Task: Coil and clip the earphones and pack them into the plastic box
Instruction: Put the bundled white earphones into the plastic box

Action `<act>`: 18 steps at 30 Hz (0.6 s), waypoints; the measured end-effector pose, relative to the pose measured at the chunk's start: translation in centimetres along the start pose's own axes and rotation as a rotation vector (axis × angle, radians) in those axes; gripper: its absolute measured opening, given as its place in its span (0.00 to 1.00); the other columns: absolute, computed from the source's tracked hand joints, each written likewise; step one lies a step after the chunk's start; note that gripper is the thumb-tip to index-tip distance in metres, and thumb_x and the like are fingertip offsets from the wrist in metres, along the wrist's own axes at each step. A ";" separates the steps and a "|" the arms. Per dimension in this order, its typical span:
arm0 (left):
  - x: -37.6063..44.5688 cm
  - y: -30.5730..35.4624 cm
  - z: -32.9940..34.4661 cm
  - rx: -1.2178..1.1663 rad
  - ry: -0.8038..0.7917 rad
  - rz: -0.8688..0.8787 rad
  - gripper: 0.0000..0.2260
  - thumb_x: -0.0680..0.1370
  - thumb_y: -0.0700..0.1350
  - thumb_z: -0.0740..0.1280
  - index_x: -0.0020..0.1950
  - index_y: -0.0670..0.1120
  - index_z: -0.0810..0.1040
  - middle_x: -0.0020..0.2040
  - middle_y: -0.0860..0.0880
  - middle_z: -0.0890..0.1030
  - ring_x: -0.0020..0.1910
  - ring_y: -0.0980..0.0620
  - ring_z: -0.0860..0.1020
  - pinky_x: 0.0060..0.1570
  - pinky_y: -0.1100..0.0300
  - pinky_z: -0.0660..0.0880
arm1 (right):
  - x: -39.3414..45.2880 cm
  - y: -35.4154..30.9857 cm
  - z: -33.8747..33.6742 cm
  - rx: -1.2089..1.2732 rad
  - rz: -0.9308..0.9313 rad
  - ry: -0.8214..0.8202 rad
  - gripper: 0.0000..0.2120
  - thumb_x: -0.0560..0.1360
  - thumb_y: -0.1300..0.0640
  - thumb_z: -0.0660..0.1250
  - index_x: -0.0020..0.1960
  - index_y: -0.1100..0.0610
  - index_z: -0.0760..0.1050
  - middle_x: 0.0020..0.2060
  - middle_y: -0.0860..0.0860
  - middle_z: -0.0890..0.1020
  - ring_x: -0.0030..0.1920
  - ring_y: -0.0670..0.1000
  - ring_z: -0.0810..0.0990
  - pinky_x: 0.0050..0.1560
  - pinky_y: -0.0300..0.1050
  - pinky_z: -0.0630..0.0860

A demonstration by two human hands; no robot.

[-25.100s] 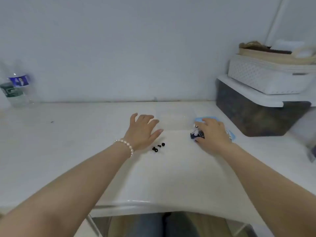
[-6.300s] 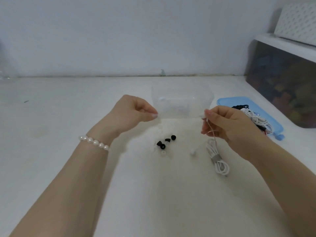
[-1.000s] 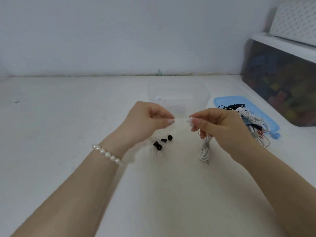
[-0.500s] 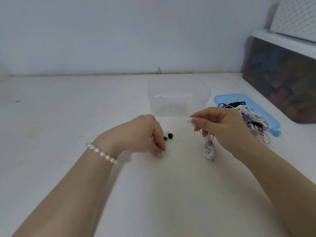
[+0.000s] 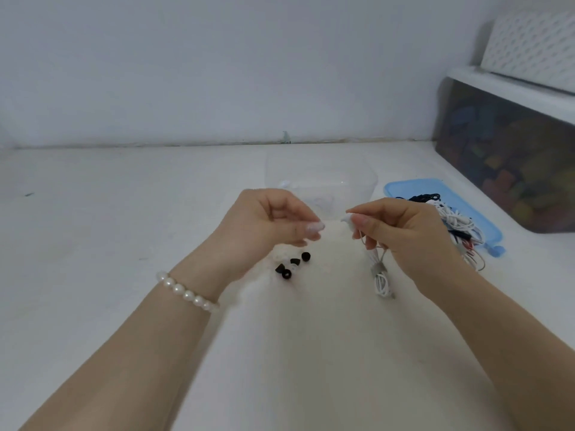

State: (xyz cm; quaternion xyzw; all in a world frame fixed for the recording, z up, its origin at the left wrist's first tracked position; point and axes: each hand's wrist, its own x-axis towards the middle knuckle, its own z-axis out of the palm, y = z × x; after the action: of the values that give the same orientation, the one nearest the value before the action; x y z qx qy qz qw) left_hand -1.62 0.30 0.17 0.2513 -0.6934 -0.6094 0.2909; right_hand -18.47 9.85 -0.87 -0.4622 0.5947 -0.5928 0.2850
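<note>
Earphones (image 5: 382, 276) hang lengthwise downward from right hand (image 5: 410, 231) grip.

We find no writing, label, brand, number or sign that can be read anywhere here. The clear plastic box (image 5: 320, 188), the blue lid (image 5: 413, 189), the dark storage bin (image 5: 510, 160) and the white counter (image 5: 93, 228) all show plain surfaces, with nothing legible on them.
</note>
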 end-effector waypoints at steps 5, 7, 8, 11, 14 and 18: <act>0.5 -0.9 2.8 -0.675 0.129 -0.318 0.05 0.72 0.32 0.65 0.44 0.39 0.80 0.34 0.46 0.82 0.32 0.55 0.81 0.35 0.65 0.79 | -0.2 -0.7 0.0 0.087 -0.049 0.036 0.06 0.70 0.67 0.67 0.43 0.59 0.80 0.24 0.47 0.79 0.26 0.41 0.74 0.30 0.31 0.71; 0.6 -0.9 3.0 -0.801 0.142 -0.385 0.05 0.72 0.32 0.64 0.43 0.37 0.79 0.33 0.45 0.82 0.31 0.55 0.81 0.34 0.65 0.79 | -0.2 -0.9 0.0 0.101 -0.053 0.034 0.06 0.70 0.66 0.67 0.45 0.60 0.80 0.24 0.47 0.79 0.26 0.41 0.74 0.30 0.31 0.71; 0.6 -0.9 3.1 -0.832 0.139 -0.403 0.04 0.73 0.32 0.63 0.43 0.36 0.78 0.33 0.45 0.82 0.30 0.55 0.81 0.33 0.65 0.79 | -0.3 -0.9 0.0 0.094 -0.056 0.026 0.06 0.69 0.66 0.67 0.45 0.60 0.80 0.24 0.47 0.79 0.26 0.40 0.74 0.30 0.31 0.71; 0.4 -1.0 3.4 -0.851 0.108 -0.432 0.04 0.73 0.32 0.63 0.42 0.36 0.78 0.33 0.44 0.82 0.31 0.54 0.82 0.34 0.65 0.79 | -0.5 -0.9 0.3 0.056 -0.079 -0.013 0.05 0.68 0.65 0.68 0.42 0.58 0.81 0.25 0.48 0.80 0.28 0.41 0.75 0.31 0.32 0.73; 0.2 -1.1 3.7 -0.829 0.071 -0.449 0.06 0.74 0.32 0.62 0.42 0.35 0.79 0.34 0.44 0.82 0.31 0.55 0.81 0.36 0.65 0.80 | -0.6 -0.8 0.3 0.037 -0.106 -0.036 0.05 0.66 0.63 0.69 0.41 0.56 0.81 0.27 0.49 0.82 0.30 0.43 0.77 0.33 0.33 0.74; 0.3 -1.1 3.7 -0.833 0.066 -0.458 0.05 0.74 0.33 0.63 0.44 0.35 0.79 0.34 0.45 0.82 0.31 0.55 0.81 0.36 0.65 0.80 | -0.5 -0.7 0.3 -0.034 -0.137 -0.047 0.06 0.68 0.65 0.69 0.41 0.55 0.81 0.27 0.47 0.82 0.30 0.42 0.77 0.33 0.35 0.74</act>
State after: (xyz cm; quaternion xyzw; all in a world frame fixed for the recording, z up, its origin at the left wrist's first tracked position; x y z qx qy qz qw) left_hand -4.45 2.55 -1.27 0.2789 -0.3072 -0.8757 0.2470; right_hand -17.88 10.30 -0.36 -0.5205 0.5647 -0.5897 0.2499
